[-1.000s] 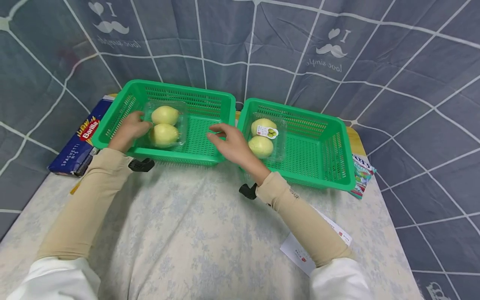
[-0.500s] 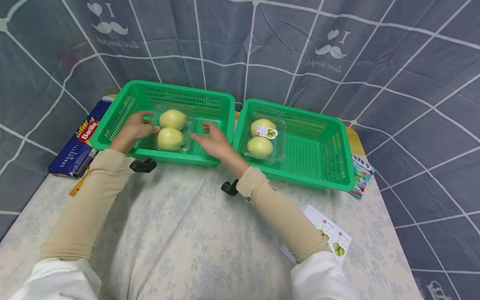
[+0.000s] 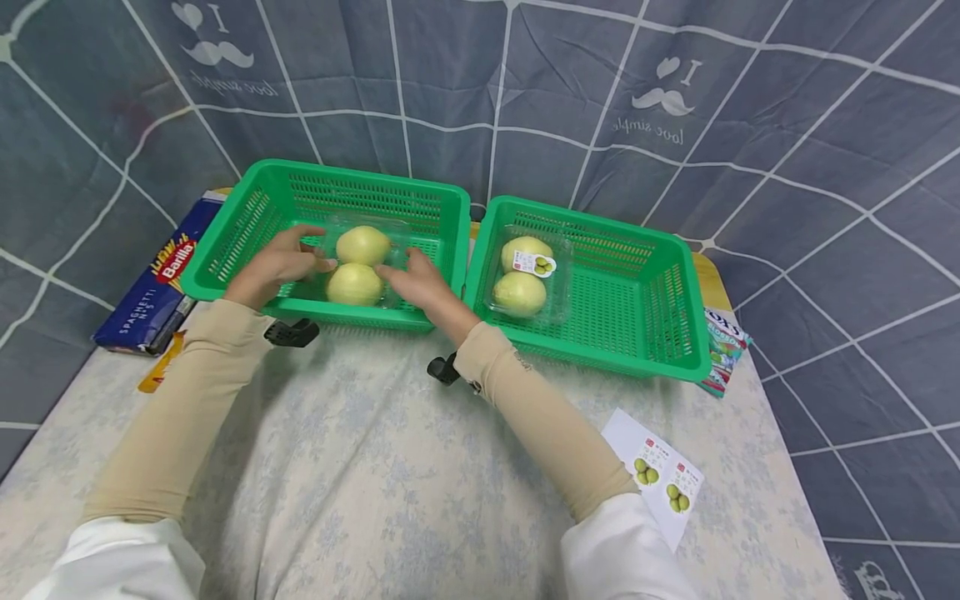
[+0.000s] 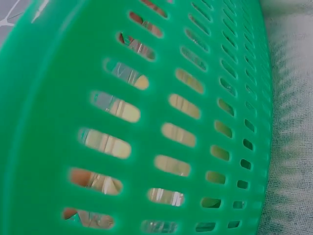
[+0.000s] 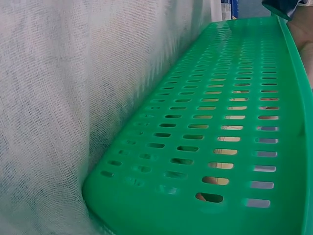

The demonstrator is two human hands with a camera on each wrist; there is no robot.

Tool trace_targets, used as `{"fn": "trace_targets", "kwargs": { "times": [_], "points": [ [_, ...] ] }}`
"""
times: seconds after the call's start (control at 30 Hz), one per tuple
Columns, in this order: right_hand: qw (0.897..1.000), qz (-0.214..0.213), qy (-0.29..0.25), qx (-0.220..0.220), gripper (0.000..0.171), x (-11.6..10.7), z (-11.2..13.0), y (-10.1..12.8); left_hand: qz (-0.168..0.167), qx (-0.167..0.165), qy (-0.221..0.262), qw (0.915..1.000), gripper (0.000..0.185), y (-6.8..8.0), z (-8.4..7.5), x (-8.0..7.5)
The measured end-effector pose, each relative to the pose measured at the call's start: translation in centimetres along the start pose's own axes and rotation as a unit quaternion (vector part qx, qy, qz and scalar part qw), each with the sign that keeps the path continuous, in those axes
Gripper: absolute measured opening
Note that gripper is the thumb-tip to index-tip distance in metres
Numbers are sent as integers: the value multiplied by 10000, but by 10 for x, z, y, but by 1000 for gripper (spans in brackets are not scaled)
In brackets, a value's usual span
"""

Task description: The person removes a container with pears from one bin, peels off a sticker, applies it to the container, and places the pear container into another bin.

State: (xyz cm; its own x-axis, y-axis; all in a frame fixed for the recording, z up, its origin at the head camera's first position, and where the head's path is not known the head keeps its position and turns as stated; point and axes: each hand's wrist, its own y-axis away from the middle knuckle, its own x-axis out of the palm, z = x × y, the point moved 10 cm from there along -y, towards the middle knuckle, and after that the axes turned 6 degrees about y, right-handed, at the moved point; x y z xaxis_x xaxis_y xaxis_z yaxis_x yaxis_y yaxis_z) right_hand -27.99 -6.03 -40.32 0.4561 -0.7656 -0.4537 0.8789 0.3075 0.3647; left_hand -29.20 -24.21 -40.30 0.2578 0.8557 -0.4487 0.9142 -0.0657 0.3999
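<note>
My left hand point(image 3: 279, 265) and right hand point(image 3: 417, 279) pressed, fingers spread, against either side of the clear fruit pack point(image 3: 358, 265) inside the left green basket point(image 3: 247, 218). I judged the slick plastic could slip or buckle if I squeezed unevenly.

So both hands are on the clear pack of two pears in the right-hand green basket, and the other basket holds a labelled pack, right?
Not quite: the head view shows the left hand and right hand on the clear pack in the left-hand green basket. The labelled pack lies in the right-hand basket.
</note>
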Motion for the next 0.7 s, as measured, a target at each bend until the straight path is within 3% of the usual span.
{"fn": "trace_targets", "kwargs": {
  "times": [0.2, 0.7],
  "points": [
    [9995, -60, -320, 16, 72, -1, -1, 0, 93, -12, 3, 10000, 77, -1, -1, 2],
    [9994, -17, -306, -131, 68, 1, 1, 0, 76, 54, -28, 10000, 76, -1, -2, 4]
  ]
}}
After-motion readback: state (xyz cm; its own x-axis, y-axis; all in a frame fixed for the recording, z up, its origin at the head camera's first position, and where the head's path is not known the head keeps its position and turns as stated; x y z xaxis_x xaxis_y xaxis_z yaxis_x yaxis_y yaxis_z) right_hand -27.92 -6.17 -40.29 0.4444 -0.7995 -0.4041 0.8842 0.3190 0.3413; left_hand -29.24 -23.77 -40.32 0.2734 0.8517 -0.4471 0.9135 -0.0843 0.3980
